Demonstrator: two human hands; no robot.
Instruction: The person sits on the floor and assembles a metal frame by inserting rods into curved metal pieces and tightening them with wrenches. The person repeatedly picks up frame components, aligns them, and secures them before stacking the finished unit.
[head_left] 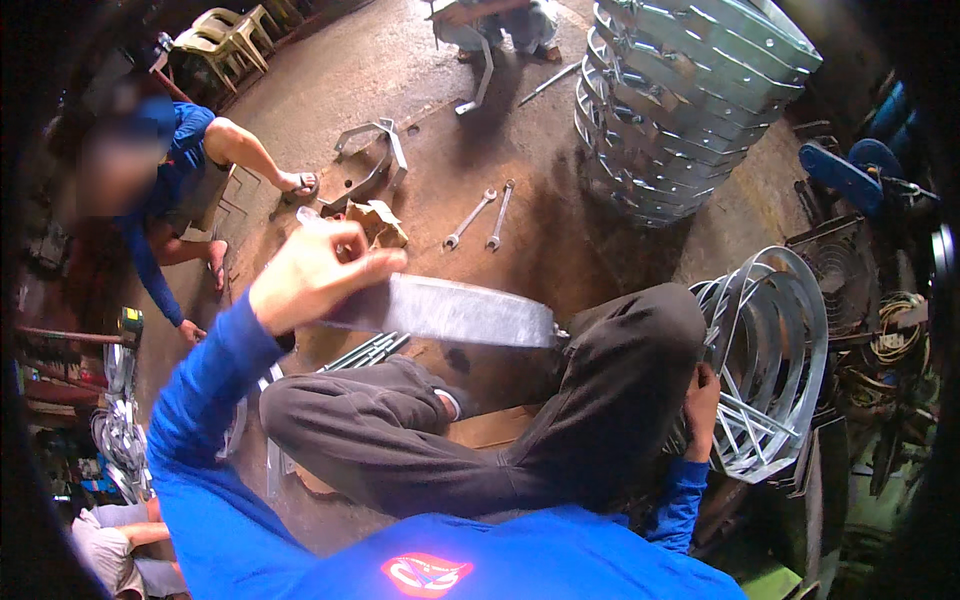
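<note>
Head view: the band (465,312) could be twisting or slipping free, since the left hand (318,270) is pinching it only near one end, and its far end could be knocking the right knee (660,320). Among the overlapping hoops (812,335), a careless pull could be dragging several along. From the left hand, the band is stretching rightward above the floor (300,95), toward that knee. The right hand (703,400) is hanging beside the hoops, well apart from the band; whether it is gripping a hoop, I cannot tell.
</note>
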